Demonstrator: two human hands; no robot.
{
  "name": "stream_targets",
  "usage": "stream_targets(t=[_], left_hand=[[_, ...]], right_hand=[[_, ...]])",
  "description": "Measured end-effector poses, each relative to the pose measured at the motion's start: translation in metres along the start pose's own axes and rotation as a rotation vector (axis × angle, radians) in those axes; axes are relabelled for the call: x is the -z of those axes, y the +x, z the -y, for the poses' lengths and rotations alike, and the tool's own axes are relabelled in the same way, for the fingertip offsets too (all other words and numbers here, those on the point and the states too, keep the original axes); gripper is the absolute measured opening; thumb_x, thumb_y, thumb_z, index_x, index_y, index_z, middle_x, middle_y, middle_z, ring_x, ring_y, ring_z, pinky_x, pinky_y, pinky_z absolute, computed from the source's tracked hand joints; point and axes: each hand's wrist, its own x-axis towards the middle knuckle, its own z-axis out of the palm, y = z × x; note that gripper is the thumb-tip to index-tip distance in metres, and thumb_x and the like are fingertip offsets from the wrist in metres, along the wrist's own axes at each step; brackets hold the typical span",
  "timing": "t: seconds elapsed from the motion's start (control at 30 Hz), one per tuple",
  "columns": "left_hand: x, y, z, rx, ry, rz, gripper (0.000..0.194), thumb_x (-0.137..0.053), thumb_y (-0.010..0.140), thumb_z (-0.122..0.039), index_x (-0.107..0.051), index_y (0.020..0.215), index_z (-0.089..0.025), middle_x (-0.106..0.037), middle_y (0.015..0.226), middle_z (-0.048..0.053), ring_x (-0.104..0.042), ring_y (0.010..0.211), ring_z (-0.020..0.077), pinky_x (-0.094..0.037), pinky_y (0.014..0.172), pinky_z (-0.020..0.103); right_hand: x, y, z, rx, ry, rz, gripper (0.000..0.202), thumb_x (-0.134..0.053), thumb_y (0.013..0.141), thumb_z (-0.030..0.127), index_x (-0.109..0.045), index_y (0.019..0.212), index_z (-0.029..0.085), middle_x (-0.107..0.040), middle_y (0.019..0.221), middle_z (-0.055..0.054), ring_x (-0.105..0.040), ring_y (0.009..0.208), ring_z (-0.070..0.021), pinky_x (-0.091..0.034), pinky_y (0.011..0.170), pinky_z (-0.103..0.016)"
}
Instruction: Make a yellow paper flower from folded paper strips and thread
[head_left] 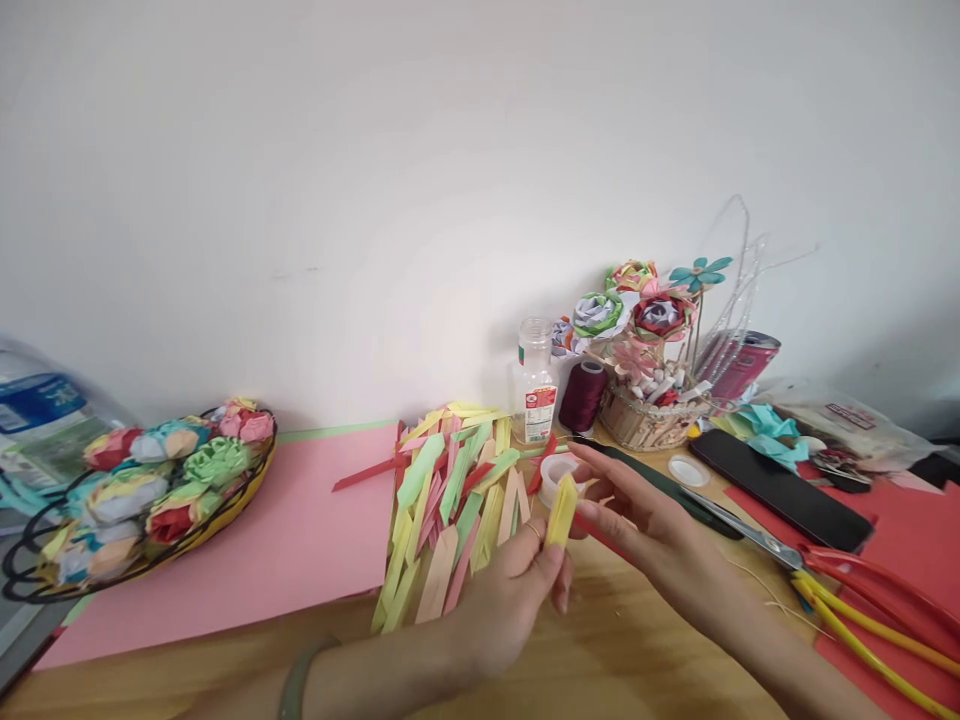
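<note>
My left hand pinches a folded yellow paper strip upright between thumb and fingers. From the other side my right hand meets it, thumb and a bent finger at the strip's right edge and the index finger stretched out above. Just behind the strip, partly covered by it and my fingers, is a small round white tub. A loose pile of folded paper strips in yellow, green, pink, peach and red lies left of my hands.
Left, a basket of paper flowers overlaps pink paper. Behind stand a glass bottle, dark red thread spool and flower-filled basket. At right lie scissors, a black phone and red paper.
</note>
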Motion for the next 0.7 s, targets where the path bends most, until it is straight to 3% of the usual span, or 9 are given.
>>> stream_targets(t=[0.07,0.13,0.27,0.4,0.5,0.6,0.7], left_hand=[[0.001,-0.001,0.002,0.037,-0.004,0.07,0.038,-0.039,0.084,-0.05,-0.047,0.09,-0.014,-0.039,0.066,-0.003,-0.039,0.061,0.0107,-0.038,0.071,0.03],[0.001,-0.002,0.004,0.088,-0.008,0.126,0.035,-0.04,0.084,-0.048,-0.046,0.093,-0.014,-0.039,0.068,-0.003,-0.039,0.06,0.01,-0.039,0.072,0.031],[-0.002,-0.005,0.008,0.206,0.1,0.194,0.025,-0.036,0.088,-0.037,-0.047,0.088,-0.014,-0.043,0.069,-0.002,-0.044,0.061,0.0099,-0.04,0.076,0.032],[-0.006,-0.01,0.011,0.314,0.15,0.27,0.028,-0.029,0.09,-0.029,-0.049,0.1,-0.012,-0.046,0.071,-0.001,-0.047,0.063,0.0102,-0.042,0.076,0.031],[-0.004,-0.012,0.002,0.218,0.468,0.313,0.032,-0.036,0.088,-0.035,-0.053,0.11,-0.018,-0.057,0.091,0.005,-0.054,0.082,0.0167,-0.041,0.082,0.034],[0.007,-0.007,-0.013,0.016,0.859,0.119,0.031,-0.038,0.088,-0.031,-0.059,0.108,-0.02,-0.059,0.105,0.008,-0.053,0.096,0.0215,-0.039,0.088,0.037],[0.024,0.003,-0.022,-0.053,0.948,-0.024,0.031,-0.034,0.089,-0.028,-0.06,0.105,-0.021,-0.062,0.103,0.005,-0.056,0.094,0.0181,-0.042,0.085,0.032]], right_hand=[[0.003,0.001,0.0,-0.091,0.119,0.061,0.045,-0.051,0.081,0.046,-0.054,0.115,0.018,-0.062,0.085,-0.006,-0.058,0.068,-0.0165,-0.05,0.065,-0.032],[0.005,-0.001,0.0,-0.17,0.182,0.086,0.041,-0.056,0.076,0.048,-0.061,0.101,0.016,-0.062,0.077,-0.004,-0.057,0.066,-0.0166,-0.048,0.064,-0.031],[0.008,-0.011,-0.005,-0.321,0.224,0.094,0.036,-0.062,0.07,0.05,-0.064,0.085,0.017,-0.062,0.07,-0.002,-0.058,0.065,-0.0165,-0.047,0.064,-0.03],[0.011,-0.023,-0.017,-0.348,0.178,0.14,0.032,-0.06,0.071,0.049,-0.064,0.08,0.018,-0.062,0.069,-0.001,-0.057,0.064,-0.0163,-0.046,0.063,-0.028],[0.018,-0.031,-0.031,-0.365,0.062,0.141,0.031,-0.058,0.072,0.049,-0.065,0.077,0.019,-0.062,0.069,-0.002,-0.057,0.065,-0.0174,-0.045,0.06,-0.027],[0.025,-0.038,-0.046,-0.337,-0.12,0.154,0.033,-0.052,0.078,0.048,-0.066,0.082,0.019,-0.063,0.068,-0.002,-0.057,0.065,-0.0183,-0.045,0.058,-0.027],[0.03,-0.043,-0.055,-0.236,-0.341,0.146,0.03,-0.046,0.084,0.042,-0.065,0.091,0.021,-0.066,0.076,-0.004,-0.06,0.067,-0.0184,-0.047,0.06,-0.027]])
